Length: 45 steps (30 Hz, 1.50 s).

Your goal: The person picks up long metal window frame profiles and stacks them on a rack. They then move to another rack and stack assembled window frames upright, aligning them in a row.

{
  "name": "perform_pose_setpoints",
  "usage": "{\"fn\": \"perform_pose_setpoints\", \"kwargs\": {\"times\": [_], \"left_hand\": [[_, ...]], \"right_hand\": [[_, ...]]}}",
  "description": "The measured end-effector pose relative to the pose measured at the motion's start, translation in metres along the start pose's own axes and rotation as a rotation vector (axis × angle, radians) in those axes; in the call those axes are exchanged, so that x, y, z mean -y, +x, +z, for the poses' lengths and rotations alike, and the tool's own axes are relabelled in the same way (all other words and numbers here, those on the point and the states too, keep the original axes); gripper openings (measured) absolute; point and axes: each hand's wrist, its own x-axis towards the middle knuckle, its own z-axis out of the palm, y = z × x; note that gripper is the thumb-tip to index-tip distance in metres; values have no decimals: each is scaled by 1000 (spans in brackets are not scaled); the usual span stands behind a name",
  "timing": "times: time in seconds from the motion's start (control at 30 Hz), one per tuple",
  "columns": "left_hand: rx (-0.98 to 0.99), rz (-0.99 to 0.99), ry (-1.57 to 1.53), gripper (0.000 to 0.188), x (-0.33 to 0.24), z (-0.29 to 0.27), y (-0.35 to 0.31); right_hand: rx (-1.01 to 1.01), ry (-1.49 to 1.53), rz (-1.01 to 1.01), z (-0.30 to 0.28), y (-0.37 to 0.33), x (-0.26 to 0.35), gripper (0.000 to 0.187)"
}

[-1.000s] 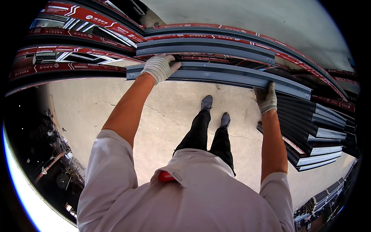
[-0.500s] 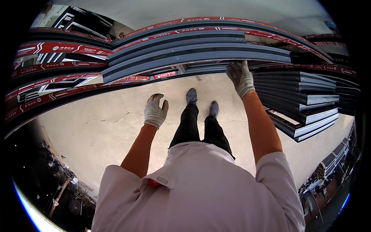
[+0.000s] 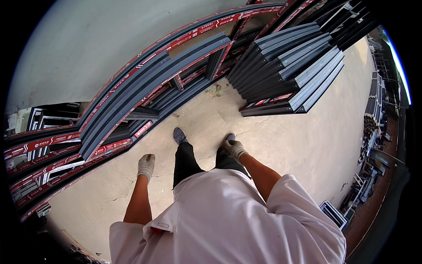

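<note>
At the far left, red-taped frames stand one in front of another, below a plain grey wall. From left centre to upper centre, a long grey frame leans with them, clear of both hands. The left hand, in a striped glove, is located left of centre above the concrete floor. No object is visible in it; its fingers point up the frame, and their degree of bend cannot be told.

At centre, two dark shoes rest on the floor. The right hand, gloved alike, overlaps the right trouser leg; contact cannot be confirmed. Its fingers are partly hidden, so their state cannot be told. Upper right of centre, a fanned stack of dark grey frames is positioned apart from both hands. At the right edge lie bundled bars.
</note>
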Motion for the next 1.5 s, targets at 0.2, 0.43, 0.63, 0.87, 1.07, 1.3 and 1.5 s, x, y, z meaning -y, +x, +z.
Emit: {"fn": "perform_pose_setpoints", "kwargs": {"times": [0.2, 0.43, 0.63, 0.87, 1.07, 1.3, 1.5], "left_hand": [[3, 9, -125, 28, -76, 62, -11], [203, 146, -164, 28, -197, 239, -76], [424, 436, 240, 34, -340, 322, -127], [465, 499, 381, 34, -412, 336, -91], [416, 519, 533, 34, -436, 329, -45], [297, 411, 387, 34, -419, 337, -39], [182, 274, 184, 23, -380, 423, -108]], "right_hand": [[-9, 196, -135, -104, 23, -39, 40], [-119, 306, -176, -264, 17, -72, 42], [-315, 519, 133, -379, 27, -170, 28], [-448, 802, 154, -421, 42, -164, 32], [-369, 886, -30, -462, 78, -77, 48], [-386, 974, -255, -534, 143, 44, 67], [-402, 713, -255, -581, 221, 60, 64]]}}
